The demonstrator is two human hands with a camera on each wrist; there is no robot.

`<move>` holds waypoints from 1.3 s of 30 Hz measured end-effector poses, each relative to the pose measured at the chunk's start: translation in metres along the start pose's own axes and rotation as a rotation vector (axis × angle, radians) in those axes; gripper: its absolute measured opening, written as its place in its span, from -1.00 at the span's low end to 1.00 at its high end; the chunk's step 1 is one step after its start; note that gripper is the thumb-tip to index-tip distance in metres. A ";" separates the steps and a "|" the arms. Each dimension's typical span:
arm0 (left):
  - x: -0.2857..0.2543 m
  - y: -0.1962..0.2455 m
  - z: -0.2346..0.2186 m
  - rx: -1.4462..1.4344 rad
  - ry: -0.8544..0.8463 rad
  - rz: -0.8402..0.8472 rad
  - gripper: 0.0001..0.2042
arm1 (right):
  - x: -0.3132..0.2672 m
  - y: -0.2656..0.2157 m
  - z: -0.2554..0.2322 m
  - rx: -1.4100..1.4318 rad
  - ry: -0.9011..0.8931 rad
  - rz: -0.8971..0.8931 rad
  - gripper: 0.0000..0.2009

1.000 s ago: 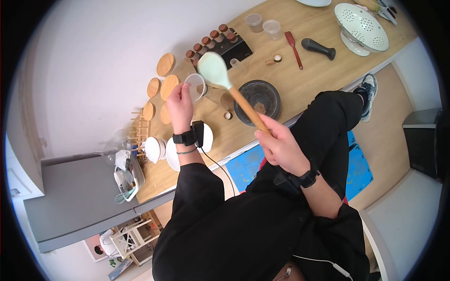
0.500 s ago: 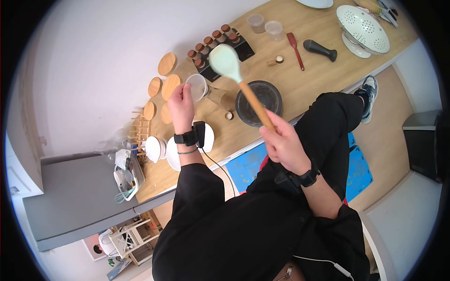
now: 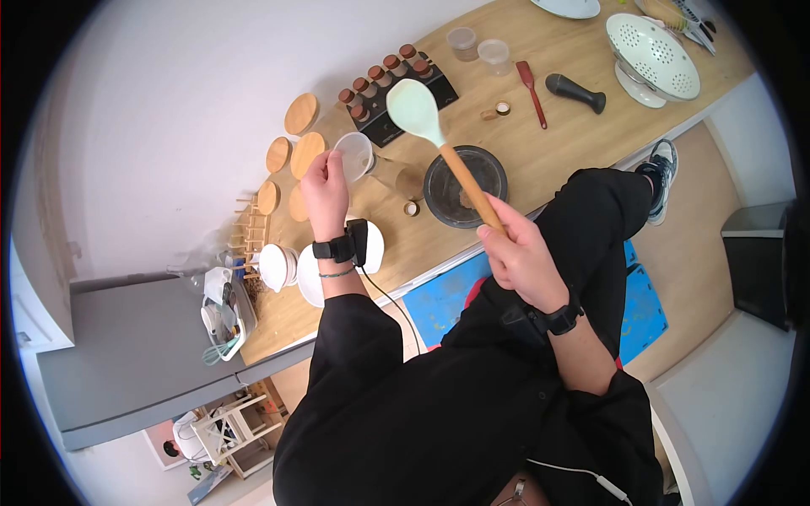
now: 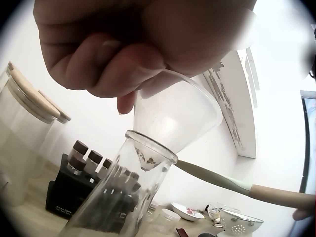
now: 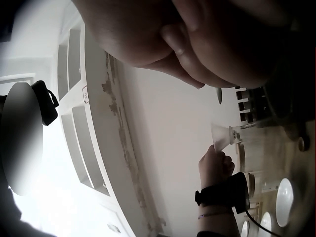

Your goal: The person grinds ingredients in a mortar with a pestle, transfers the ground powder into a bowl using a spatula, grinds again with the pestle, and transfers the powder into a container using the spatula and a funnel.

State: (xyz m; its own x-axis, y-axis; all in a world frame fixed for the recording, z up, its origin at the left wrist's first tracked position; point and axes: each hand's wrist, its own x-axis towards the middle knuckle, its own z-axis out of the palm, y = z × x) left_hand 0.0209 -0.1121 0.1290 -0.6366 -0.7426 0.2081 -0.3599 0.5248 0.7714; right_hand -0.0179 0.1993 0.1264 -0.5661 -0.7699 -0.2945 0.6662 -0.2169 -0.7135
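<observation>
In the head view my left hand (image 3: 326, 187) pinches the rim of a translucent funnel (image 3: 354, 155). The funnel's tip sits in the mouth of a clear glass bottle (image 4: 123, 182), with brown bits showing in the tip in the left wrist view. My right hand (image 3: 525, 260) grips the wooden handle of a mint-green spoon (image 3: 413, 110), raised over the table with its head right of the funnel. Beneath the handle stands a dark mortar (image 3: 440, 200) with some brown powder inside, partly hidden by the spoon.
Behind the bottle stands a black rack (image 3: 384, 126) of cork-topped spice jars. A dark pestle (image 3: 576, 91), a red spatula (image 3: 532, 94) and a white colander (image 3: 654, 55) lie to the right. Wooden-lidded jars (image 3: 305, 156) and white bowls (image 3: 277, 268) are on the left.
The spoon has moved right, away from the funnel, and its head now shows clearly. Brown material visible in the funnel earlier shows less now. My left hand has kept its place at the rim.
</observation>
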 end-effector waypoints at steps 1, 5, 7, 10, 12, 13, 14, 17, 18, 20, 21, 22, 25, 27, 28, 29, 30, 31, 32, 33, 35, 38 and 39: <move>-0.001 0.001 0.000 -0.001 0.000 -0.001 -0.67 | 0.000 -0.003 -0.002 -0.011 0.013 0.013 -0.47; -0.006 0.014 0.000 -0.081 0.069 -0.067 -0.61 | -0.005 -0.004 -0.006 -0.019 0.024 0.054 -0.48; -0.007 0.017 -0.006 -0.086 0.114 -0.051 -0.62 | -0.005 -0.002 -0.010 -0.016 0.024 0.038 -0.47; -0.012 0.028 -0.016 -0.224 0.333 0.121 -0.66 | -0.006 -0.005 -0.017 -0.007 0.048 0.007 -0.46; -0.017 0.049 -0.029 -0.260 0.415 0.144 -0.68 | -0.009 -0.007 -0.021 -0.009 0.071 0.004 -0.46; -0.019 0.056 -0.037 -0.345 0.431 0.198 -0.67 | -0.010 -0.011 -0.022 0.003 0.090 -0.011 -0.46; -0.024 0.064 -0.046 -0.433 0.447 0.253 -0.65 | -0.009 -0.014 -0.023 0.014 0.110 -0.029 -0.46; -0.075 0.127 -0.074 -0.914 0.125 0.705 -0.56 | -0.012 -0.020 -0.027 0.038 0.137 -0.049 -0.49; -0.091 0.153 -0.089 -1.159 -0.222 0.875 -0.59 | -0.013 -0.022 -0.028 0.025 0.153 -0.040 -0.49; -0.131 0.198 -0.087 -1.778 -0.028 0.942 -0.86 | -0.014 -0.024 -0.030 0.018 0.151 -0.055 -0.48; -0.129 0.230 -0.069 -2.057 0.058 1.142 -0.93 | -0.014 -0.024 -0.031 0.002 0.161 -0.035 -0.48; -0.133 0.231 -0.077 -2.062 0.089 1.124 -0.93 | -0.015 -0.024 -0.031 -0.004 0.161 -0.038 -0.48; -0.134 0.223 -0.130 -1.814 -0.663 0.630 -0.84 | -0.021 -0.025 -0.033 -0.027 0.164 -0.035 -0.47; -0.124 0.231 -0.078 -1.753 -0.222 1.048 -0.84 | -0.021 -0.026 -0.033 -0.023 0.152 -0.034 -0.47; -0.120 0.231 -0.059 -1.593 0.236 1.421 -0.84 | -0.021 -0.026 -0.034 -0.025 0.160 -0.031 -0.47; -0.120 0.226 -0.058 -1.457 0.346 1.503 -0.82 | -0.020 -0.025 -0.033 -0.024 0.162 -0.030 -0.47; -0.118 0.225 -0.057 -1.455 0.342 1.512 -0.82 | -0.019 -0.024 -0.032 -0.021 0.156 -0.036 -0.47; -0.116 0.224 -0.055 -1.477 0.321 1.547 -0.82 | -0.020 -0.025 -0.033 -0.018 0.155 -0.041 -0.47; -0.116 0.223 -0.054 -1.496 0.302 1.575 -0.82 | -0.022 -0.024 -0.034 -0.013 0.155 -0.039 -0.47; -0.117 0.225 -0.057 -1.494 0.304 1.568 -0.82 | -0.024 -0.023 -0.034 -0.013 0.157 -0.032 -0.47; -0.118 0.231 -0.065 -1.464 0.423 1.449 -0.84 | -0.022 -0.023 -0.033 -0.031 0.186 -0.028 -0.48; -0.118 0.228 -0.062 -1.483 0.384 1.524 -0.84 | -0.023 -0.025 -0.032 -0.033 0.168 -0.023 -0.47; -0.115 0.229 -0.058 -1.480 0.382 1.534 -0.84 | -0.023 -0.026 -0.032 -0.032 0.160 -0.029 -0.47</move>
State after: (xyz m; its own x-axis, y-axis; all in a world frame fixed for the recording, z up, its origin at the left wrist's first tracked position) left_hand 0.0519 0.0694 0.3165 0.3641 -0.2907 0.8849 0.9306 0.1524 -0.3328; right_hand -0.0374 0.2416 0.1313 -0.6565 -0.6575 -0.3696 0.6345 -0.2164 -0.7420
